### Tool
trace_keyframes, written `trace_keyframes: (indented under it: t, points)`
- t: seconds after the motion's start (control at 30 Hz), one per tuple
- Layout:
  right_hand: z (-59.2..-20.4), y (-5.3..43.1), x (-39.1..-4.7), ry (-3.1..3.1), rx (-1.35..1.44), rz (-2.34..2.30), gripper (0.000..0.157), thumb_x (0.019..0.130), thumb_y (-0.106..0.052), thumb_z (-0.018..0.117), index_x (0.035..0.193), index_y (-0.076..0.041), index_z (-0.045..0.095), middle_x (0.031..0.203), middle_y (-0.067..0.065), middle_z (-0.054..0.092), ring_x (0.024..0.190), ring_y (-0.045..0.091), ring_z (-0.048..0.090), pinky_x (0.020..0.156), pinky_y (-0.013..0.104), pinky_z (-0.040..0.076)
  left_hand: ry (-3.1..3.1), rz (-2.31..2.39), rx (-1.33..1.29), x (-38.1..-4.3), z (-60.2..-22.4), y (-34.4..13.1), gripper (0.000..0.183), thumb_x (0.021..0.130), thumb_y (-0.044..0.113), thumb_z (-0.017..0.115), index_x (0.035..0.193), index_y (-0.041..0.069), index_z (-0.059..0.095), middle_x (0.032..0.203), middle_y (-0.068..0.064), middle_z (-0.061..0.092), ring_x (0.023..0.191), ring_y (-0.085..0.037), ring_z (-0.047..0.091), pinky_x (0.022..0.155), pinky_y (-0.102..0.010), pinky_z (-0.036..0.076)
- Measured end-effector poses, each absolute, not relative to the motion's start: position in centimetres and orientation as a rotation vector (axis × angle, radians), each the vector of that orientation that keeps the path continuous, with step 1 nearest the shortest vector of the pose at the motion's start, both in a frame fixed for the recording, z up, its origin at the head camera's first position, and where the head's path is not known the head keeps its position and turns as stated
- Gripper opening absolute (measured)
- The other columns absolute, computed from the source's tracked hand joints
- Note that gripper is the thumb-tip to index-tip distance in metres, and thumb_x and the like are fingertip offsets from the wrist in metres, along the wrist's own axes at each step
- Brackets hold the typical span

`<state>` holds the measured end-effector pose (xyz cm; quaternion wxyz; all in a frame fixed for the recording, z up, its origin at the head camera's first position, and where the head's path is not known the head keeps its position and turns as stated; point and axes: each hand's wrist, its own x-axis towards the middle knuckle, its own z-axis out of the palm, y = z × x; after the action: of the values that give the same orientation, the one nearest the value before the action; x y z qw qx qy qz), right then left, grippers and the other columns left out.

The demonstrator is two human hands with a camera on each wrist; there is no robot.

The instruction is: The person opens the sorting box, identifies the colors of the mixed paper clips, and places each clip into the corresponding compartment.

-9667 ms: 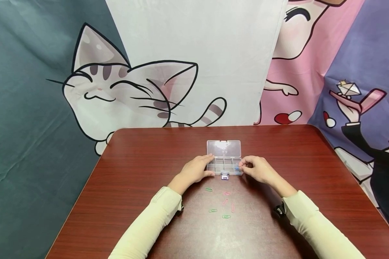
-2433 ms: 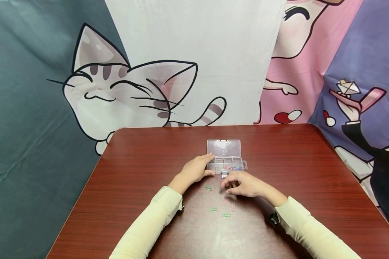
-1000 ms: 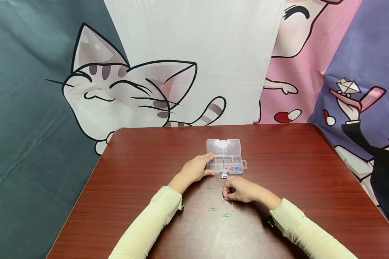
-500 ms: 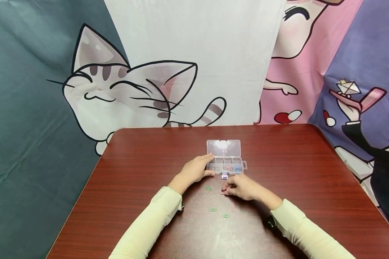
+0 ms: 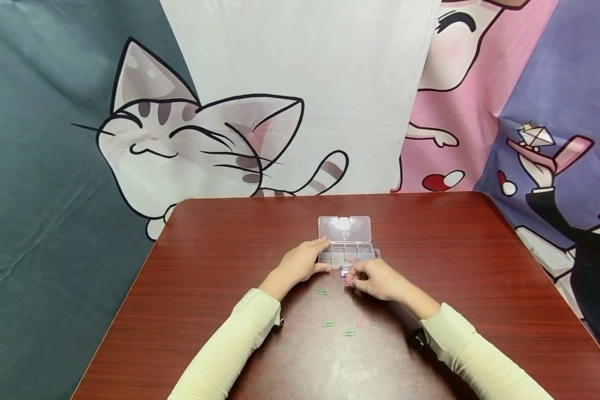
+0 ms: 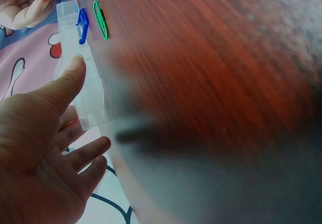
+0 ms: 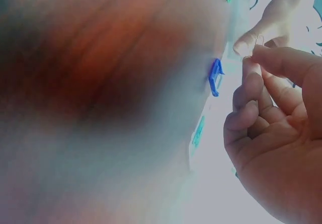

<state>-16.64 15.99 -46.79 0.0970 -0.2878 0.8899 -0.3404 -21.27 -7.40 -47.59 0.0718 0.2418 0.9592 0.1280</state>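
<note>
My left hand (image 5: 300,264) holds the left end of a clear compartment box (image 5: 338,259), thumb at its front wall and fingers at the back. My right hand (image 5: 375,279) pinches a pink paper clip (image 5: 347,284) between thumb and index finger, just in front of the box's latch (image 6: 82,26). The box's lid (image 5: 344,229) is folded back. A pink paper clip (image 5: 351,259) shows in a front compartment; the blue ones at the right end are mostly hidden behind my right hand. In the right wrist view the pinched clip (image 7: 259,39) looks pale against the light.
On the brown table (image 5: 220,266) before the box lie a green paper clip (image 5: 321,291) near my left thumb, two more green clips nearer me, and one pink clip (image 5: 359,321). A printed cloth (image 5: 305,83) hangs behind the table's far edge.
Earlier, blue clips and a pink clip came into the box's front compartments. In the last second my right hand picks another pink clip off the table and carries it toward the box. My left hand stays put.
</note>
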Motion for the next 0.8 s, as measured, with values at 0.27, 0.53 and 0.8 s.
trace_keyframes:
  t: [0.27, 0.53, 0.8]
  points:
    - [-45.9, 16.5, -17.6, 2.755, -0.757, -0.954, 0.011, 0.090, -0.008, 0.071, 0.083, -0.016, 0.072, 0.071, -0.014, 0.063, 0.066, 0.004, 0.053, 0.066, 0.025, 0.045, 2.889, 0.383, 0.740, -21.3, -47.7, -7.4, 0.075, 0.090, 0.049, 0.072, 0.154, 0.020, 0.047, 0.160, 0.004, 0.041, 0.145, -0.020, 0.043, 0.111, -0.040, 0.044]
    - [-45.7, 16.6, -18.4, 2.788, -0.677, -1.004, 0.009, 0.090, -0.009, 0.071, 0.084, -0.015, 0.073, 0.073, -0.009, 0.063, 0.066, 0.008, 0.052, 0.062, 0.026, 0.044, 2.890, 0.389, 0.743, -21.3, -47.7, -7.4, 0.074, 0.090, 0.048, 0.072, 0.154, 0.019, 0.047, 0.160, 0.004, 0.042, 0.144, -0.020, 0.043, 0.111, -0.040, 0.044]
    - [-45.9, 16.7, -19.4, 2.821, -0.619, -1.039, 0.008, 0.091, -0.009, 0.072, 0.083, -0.013, 0.074, 0.075, -0.006, 0.067, 0.070, 0.010, 0.055, 0.067, 0.029, 0.047, 2.887, 0.390, 0.728, -21.3, -47.7, -7.4, 0.074, 0.090, 0.048, 0.072, 0.154, 0.020, 0.046, 0.160, 0.005, 0.041, 0.145, -0.021, 0.043, 0.113, -0.040, 0.043]
